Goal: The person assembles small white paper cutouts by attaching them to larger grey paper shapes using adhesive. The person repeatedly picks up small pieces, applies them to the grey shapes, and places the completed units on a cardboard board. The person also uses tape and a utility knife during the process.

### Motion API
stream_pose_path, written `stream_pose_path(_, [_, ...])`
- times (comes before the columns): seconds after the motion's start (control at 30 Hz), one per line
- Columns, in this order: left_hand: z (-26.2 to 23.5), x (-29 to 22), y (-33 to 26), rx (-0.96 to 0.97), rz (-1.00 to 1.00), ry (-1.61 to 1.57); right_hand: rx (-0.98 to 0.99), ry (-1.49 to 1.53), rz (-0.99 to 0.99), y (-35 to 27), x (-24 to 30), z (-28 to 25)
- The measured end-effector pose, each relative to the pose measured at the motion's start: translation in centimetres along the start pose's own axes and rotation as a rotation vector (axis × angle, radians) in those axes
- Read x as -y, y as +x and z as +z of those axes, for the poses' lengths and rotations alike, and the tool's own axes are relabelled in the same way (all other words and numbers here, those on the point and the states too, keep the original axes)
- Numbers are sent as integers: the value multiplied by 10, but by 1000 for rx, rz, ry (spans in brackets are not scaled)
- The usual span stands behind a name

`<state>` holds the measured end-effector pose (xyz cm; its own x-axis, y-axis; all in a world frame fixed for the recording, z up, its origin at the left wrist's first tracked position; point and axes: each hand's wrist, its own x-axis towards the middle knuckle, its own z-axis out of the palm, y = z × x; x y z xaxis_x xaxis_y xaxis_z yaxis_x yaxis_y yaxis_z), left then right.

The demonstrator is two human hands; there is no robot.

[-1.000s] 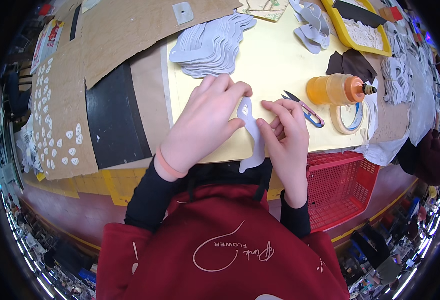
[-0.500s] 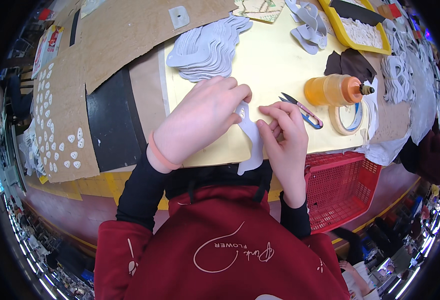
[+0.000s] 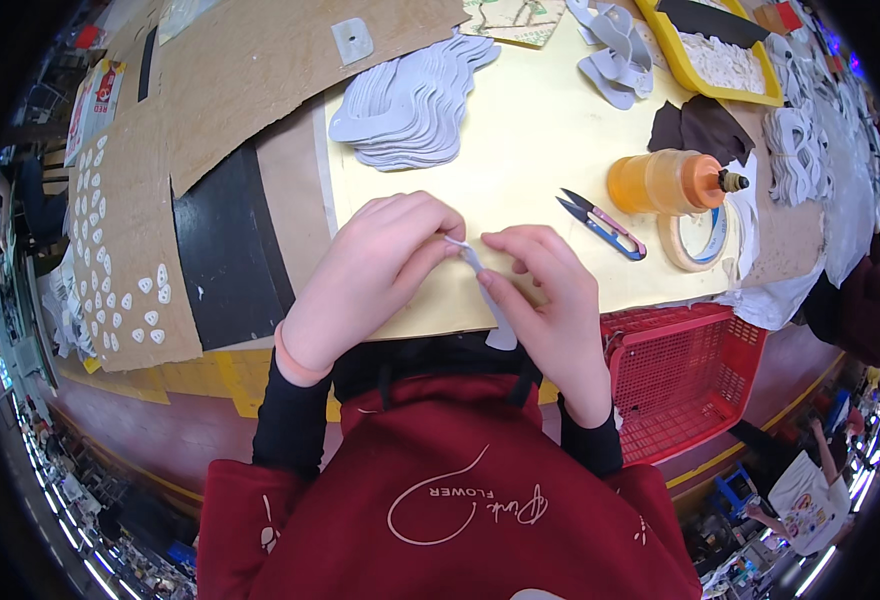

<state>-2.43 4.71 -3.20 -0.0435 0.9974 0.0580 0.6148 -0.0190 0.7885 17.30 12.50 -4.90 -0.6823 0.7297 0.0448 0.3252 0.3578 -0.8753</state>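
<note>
Both hands pinch a white cut-out strip (image 3: 488,290) at the near edge of the yellow tabletop (image 3: 540,150): left hand (image 3: 375,275) closed on its top, right hand (image 3: 550,295) gripping beside. Snips (image 3: 603,224) lie just beyond, then an orange bottle (image 3: 672,180).

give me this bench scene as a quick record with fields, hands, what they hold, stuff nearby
left hand: pinching the top of a white strip
right hand: pinching the same strip lower down
surface: yellow table
right of hands: blue snips, orange bottle lying on its side, tape roll
behind hands: stack of grey cutouts
lower right: red basket
</note>
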Motion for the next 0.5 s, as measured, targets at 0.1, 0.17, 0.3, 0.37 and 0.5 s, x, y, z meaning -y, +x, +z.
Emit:
stream_pose_path(0.1, [-3, -11, -12, -73, -112, -126, 68, 66, 52, -3, 7, 7])
stream_pose_path(0.17, [-1, -20, -17, -130, -295, -328, 103, 197, 165, -6, 12, 10])
stream_pose_path(0.3, [-1, -26, -20, -196, -323, -578, 66, 650, 399, -15, 23, 11])
stream_pose_path(0.37, [2, -24, -20, -204, -364, -665, 41, 759, 438, -16, 24, 10])
stream_pose_path(0.5, [9, -15, -21, -96, -288, -685, 69, 751, 480, -17, 24, 3])
